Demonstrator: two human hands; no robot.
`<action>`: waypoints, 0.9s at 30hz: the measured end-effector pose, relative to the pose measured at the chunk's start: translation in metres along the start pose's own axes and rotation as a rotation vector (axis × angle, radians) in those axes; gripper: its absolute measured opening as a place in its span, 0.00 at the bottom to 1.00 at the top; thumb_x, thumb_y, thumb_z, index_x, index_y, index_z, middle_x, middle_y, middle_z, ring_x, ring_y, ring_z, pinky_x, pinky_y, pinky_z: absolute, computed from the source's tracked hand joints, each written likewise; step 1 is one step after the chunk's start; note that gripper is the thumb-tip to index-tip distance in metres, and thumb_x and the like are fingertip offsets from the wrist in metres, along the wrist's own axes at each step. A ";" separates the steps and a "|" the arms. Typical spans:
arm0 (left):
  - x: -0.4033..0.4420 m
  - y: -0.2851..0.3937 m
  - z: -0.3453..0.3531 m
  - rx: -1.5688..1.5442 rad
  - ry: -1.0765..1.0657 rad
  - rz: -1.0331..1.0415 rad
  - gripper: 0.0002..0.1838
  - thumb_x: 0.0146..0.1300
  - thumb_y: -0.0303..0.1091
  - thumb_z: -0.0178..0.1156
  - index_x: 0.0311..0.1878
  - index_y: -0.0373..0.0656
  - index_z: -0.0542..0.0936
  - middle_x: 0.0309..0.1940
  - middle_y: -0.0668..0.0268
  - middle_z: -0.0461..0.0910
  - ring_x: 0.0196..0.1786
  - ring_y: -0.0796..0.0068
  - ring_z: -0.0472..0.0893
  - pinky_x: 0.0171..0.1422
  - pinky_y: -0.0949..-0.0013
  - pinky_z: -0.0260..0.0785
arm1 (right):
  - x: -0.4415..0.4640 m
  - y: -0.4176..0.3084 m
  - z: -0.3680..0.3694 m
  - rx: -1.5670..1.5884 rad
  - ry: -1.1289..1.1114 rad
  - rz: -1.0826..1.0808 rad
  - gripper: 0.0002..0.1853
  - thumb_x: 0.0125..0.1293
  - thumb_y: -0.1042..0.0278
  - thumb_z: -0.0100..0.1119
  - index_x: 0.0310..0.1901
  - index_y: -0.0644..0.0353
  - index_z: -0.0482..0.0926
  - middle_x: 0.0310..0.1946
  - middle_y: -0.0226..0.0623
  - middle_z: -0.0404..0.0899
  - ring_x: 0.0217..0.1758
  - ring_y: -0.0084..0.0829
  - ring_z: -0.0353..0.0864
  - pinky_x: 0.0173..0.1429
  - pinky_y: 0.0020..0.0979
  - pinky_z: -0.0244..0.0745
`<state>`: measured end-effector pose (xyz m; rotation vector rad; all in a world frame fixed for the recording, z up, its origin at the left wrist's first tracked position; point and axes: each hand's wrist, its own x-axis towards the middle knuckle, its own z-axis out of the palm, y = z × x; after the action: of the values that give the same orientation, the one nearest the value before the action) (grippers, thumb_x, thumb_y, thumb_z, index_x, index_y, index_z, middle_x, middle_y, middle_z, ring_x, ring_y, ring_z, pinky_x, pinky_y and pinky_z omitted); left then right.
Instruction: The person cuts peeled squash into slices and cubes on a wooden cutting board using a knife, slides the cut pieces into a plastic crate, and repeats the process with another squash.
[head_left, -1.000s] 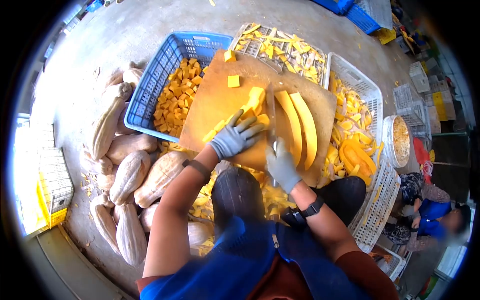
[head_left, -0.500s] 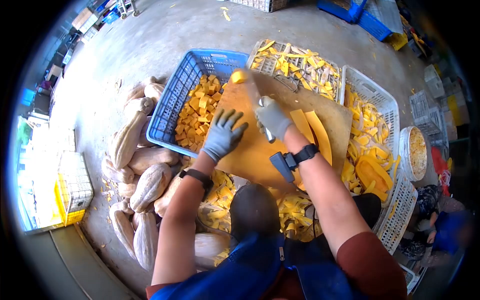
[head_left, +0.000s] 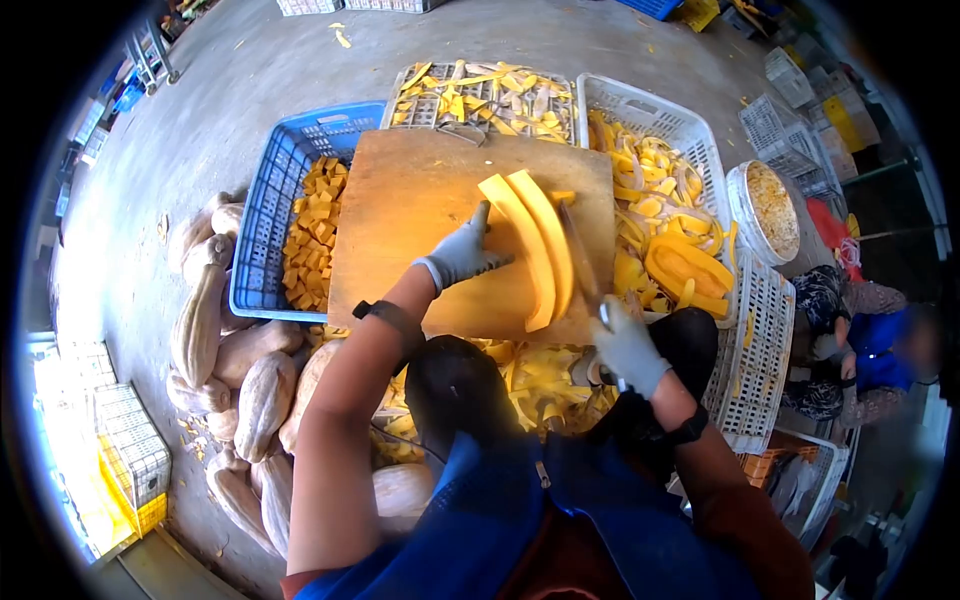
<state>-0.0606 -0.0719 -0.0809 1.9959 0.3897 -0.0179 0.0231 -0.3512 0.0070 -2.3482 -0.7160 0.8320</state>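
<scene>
Two long curved pumpkin slices [head_left: 522, 245] lie side by side on the wooden cutting board [head_left: 400, 190]. My gloved left hand [head_left: 464, 256] hovers over the board just left of them, fingers apart, holding nothing. On their other side, my gloved right hand [head_left: 628, 350] grips a knife [head_left: 579, 250] by its handle at the board's near right edge. The blade points away from me, beside the right slice. Near its tip shows a small pumpkin piece [head_left: 563, 197], partly hidden behind the slice.
A blue crate [head_left: 262, 215] holds pumpkin cubes [head_left: 316, 230]. Peelings fill a white crate [head_left: 700, 120] and a grid tray [head_left: 480, 75]. Whole pumpkins [head_left: 200, 310] lie at the left. A white bucket [head_left: 745, 205] and a seated person [head_left: 870, 350] are at the right.
My right hand has brought the knife from the board's far left corner to the right of the slices. My left hand has moved right, towards them. The view has shifted right.
</scene>
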 end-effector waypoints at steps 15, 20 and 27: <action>-0.034 -0.014 -0.058 0.492 0.051 -0.016 0.55 0.41 0.41 0.69 0.74 0.44 0.51 0.66 0.44 0.62 0.64 0.40 0.66 0.67 0.56 0.64 | 0.019 -0.038 0.003 0.092 -0.104 -0.286 0.14 0.67 0.64 0.52 0.49 0.61 0.68 0.27 0.54 0.77 0.32 0.55 0.79 0.33 0.46 0.71; -0.051 -0.005 -0.054 0.579 0.141 -0.021 0.53 0.41 0.44 0.70 0.72 0.45 0.55 0.65 0.51 0.66 0.64 0.44 0.67 0.68 0.52 0.61 | 0.070 -0.082 -0.015 -0.123 0.162 -0.643 0.12 0.68 0.63 0.53 0.47 0.60 0.69 0.29 0.54 0.78 0.34 0.57 0.78 0.35 0.49 0.73; -0.105 -0.037 -0.030 0.805 0.443 -0.142 0.47 0.46 0.59 0.69 0.69 0.52 0.64 0.58 0.57 0.72 0.63 0.52 0.67 0.72 0.43 0.48 | 0.150 -0.059 0.047 -0.322 0.061 -0.529 0.12 0.70 0.58 0.49 0.44 0.60 0.69 0.28 0.54 0.79 0.32 0.57 0.79 0.34 0.50 0.73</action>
<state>-0.1754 -0.0593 -0.0803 2.7633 0.9177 0.2121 0.0741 -0.2001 -0.0460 -2.2626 -1.4499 0.4312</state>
